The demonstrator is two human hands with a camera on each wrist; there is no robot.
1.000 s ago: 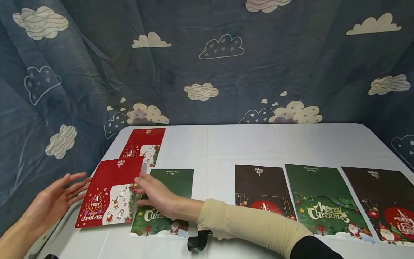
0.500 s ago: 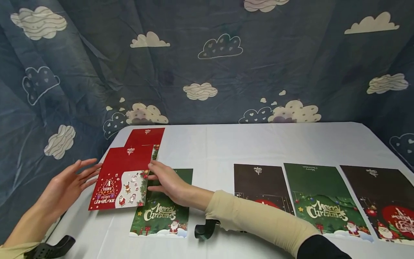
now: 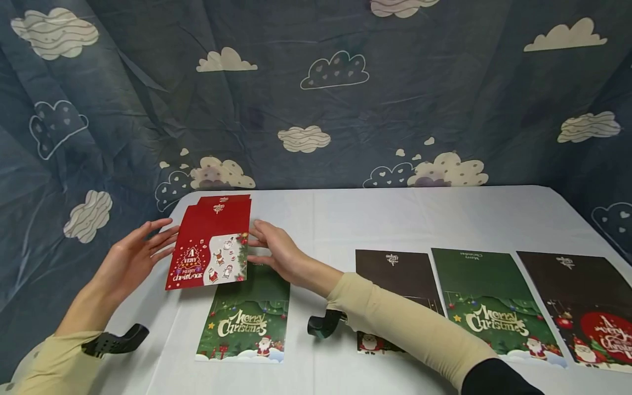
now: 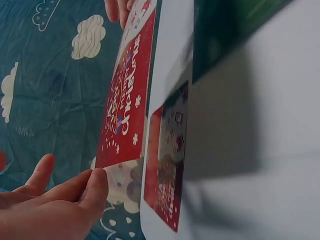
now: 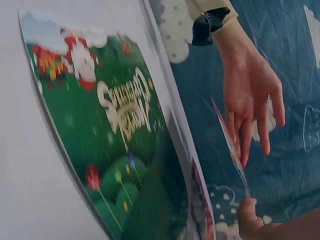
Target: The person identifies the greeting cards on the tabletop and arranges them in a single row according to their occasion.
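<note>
A red Christmas card (image 3: 212, 222) is raised over the table in the head view, held at its side edges between two hands. My left hand (image 3: 129, 263) touches its left edge with extended fingers; the left wrist view has those fingertips right at the card's corner. On the opposite edge are the extended fingers of my right hand (image 3: 278, 249). Behind and below, a second red card (image 3: 206, 201) lies mostly hidden. Nearest in front is a green Merry Christmas card (image 3: 242, 323), its upper part covered by the raised card.
On the right half of the white table (image 3: 316, 219), a dark card (image 3: 395, 274), a green card (image 3: 479, 280) and another dark card (image 3: 563, 280) lie in a row. My right sleeve (image 3: 405, 323) crosses the first dark one. A blue cloud-print curtain (image 3: 276, 109) hangs behind.
Both hands have carried the red card away from me and to the right, so it now covers most of the rear red card. More of the near green card shows at its left side.
</note>
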